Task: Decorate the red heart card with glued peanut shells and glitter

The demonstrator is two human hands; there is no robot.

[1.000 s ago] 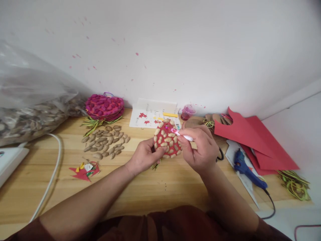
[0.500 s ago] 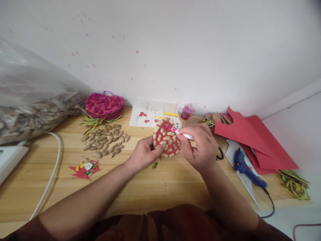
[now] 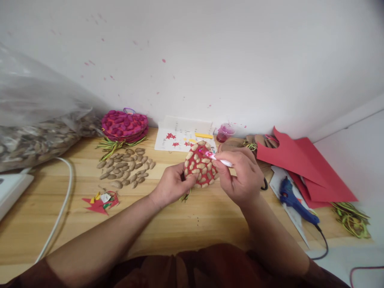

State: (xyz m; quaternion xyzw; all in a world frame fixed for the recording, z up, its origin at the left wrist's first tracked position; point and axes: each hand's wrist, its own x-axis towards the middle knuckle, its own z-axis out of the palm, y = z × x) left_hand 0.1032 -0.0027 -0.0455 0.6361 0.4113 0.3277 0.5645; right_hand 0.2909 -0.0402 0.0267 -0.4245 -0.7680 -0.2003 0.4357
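Observation:
My left hand [image 3: 172, 184] grips the lower left edge of a red round disc [image 3: 201, 160] with pale peanuts stuck over its face. Its thumb lies on the front, and the other fingers are hidden behind. A white-handled brush [image 3: 223, 161] is pinched in my right hand [image 3: 241, 176]. The brush's pink-stained tip touches or hovers over the disc's upper part, where a bright pink spot shows. Green strands [image 3: 185, 197] hang below the disc. Behind it stands a clear cup of dark pink paint [image 3: 223, 135].
Loose peanuts [image 3: 124, 168] lie left, before a stack of pink peanut-covered discs [image 3: 125, 125]. A large bag of peanuts [image 3: 39, 136] fills the far left. Right are red sheets [image 3: 324, 176], a blue glue gun [image 3: 297, 204] and green strands [image 3: 352, 220]. A marked white sheet [image 3: 168, 142] lies behind.
The disc has shifted slightly right and turned a little. The brush tip has moved slightly to the right, and more pink shows near the disc's top.

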